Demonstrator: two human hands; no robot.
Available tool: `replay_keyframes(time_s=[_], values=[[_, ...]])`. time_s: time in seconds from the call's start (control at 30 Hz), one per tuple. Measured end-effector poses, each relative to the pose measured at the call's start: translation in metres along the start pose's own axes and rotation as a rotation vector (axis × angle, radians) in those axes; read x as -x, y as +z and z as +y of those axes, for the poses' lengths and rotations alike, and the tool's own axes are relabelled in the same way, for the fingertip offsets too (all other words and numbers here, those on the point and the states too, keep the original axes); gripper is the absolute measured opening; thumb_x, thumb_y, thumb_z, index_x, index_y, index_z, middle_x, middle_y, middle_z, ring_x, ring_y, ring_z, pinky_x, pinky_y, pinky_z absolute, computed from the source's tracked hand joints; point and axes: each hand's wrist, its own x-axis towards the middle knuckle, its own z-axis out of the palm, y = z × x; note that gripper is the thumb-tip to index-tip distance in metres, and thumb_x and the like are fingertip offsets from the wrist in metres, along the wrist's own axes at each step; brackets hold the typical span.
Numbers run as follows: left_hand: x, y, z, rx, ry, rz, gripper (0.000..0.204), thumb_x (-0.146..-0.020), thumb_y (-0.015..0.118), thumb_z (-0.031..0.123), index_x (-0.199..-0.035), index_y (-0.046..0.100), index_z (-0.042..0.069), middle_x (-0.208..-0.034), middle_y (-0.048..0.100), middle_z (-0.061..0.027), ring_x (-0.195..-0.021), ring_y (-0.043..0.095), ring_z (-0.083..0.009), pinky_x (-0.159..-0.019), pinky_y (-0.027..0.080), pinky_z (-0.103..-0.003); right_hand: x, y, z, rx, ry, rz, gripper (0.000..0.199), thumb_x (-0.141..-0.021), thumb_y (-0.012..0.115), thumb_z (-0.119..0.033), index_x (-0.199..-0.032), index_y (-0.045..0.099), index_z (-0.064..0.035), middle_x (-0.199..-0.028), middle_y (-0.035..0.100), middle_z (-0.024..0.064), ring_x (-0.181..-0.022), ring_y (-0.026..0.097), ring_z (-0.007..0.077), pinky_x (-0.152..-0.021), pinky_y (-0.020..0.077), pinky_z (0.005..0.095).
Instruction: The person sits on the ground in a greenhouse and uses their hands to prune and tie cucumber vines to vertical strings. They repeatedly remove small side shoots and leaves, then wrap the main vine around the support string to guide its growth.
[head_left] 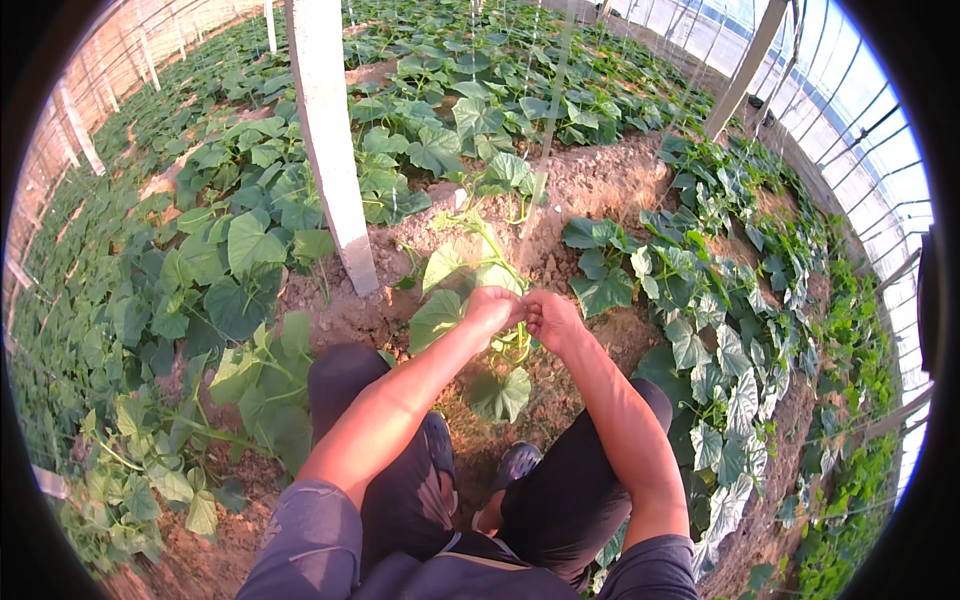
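Note:
A young broad-leaved vine [498,246] stands in front of me, its pale green stem rising past my fingers. My left hand [494,309] is closed in a pinch at the stem. Fingertips almost meeting it, my right hand [552,320] is closed too, with curled fingers. Whatever lies between the fingertips is too small and hidden to make out. Beside my left wrist spreads a sunlit leaf [436,320] of this vine. Another large leaf [500,394] hangs below the hands, above the soil between my feet.
A pale concrete post [332,150] rises just left of the vine. Leafy rows [250,260] crowd the left and far side; more plants [715,370] line the right. Thin strings [473,45] hang at the back. My knees flank the brown soil [590,190] strip.

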Motion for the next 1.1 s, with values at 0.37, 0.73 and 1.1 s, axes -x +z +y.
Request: replay_keyframes(time_s=[0.37,0.73,1.1], values=[[-0.013,-0.003,-0.014,0.041,0.089,-0.053,0.014,-0.089,0.083,0.007,-0.099,0.076,0.000,-0.095,0.079,-0.0120,-0.087,0.075,-0.0169,-0.078,0.060,-0.032,0.024,0.001,-0.003,1.084,-0.674,0.247,0.022,-0.091,0.072,-0.022,-0.093,0.079,-0.0017,-0.090,0.078,0.0181,-0.078,0.075,0.0316,-0.073,0.0596,0.0462],[0.002,0.014,-0.004,0.034,0.080,0.070,0.024,-0.113,0.053,0.013,-0.131,0.055,-0.004,-0.114,0.071,-0.0229,-0.087,0.079,-0.0289,-0.076,0.069,-0.036,0.010,-0.007,-0.008,1.598,-0.623,0.314,0.022,-0.092,0.061,-0.016,-0.102,0.077,-0.0039,-0.105,0.078,0.0210,-0.100,0.075,0.0410,-0.088,0.0593,0.0522],[-0.011,0.003,-0.037,-0.415,0.406,-0.144,0.017,-0.105,0.062,0.012,-0.109,0.071,-0.002,-0.096,0.074,-0.0108,-0.080,0.072,-0.0200,-0.071,0.059,-0.035,0.020,0.024,-0.059,0.552,-0.547,-0.327,0.043,-0.099,0.069,-0.008,-0.141,0.066,0.0018,-0.124,0.077,0.0092,-0.110,0.069,0.0186,-0.100,0.0530,0.0332]])
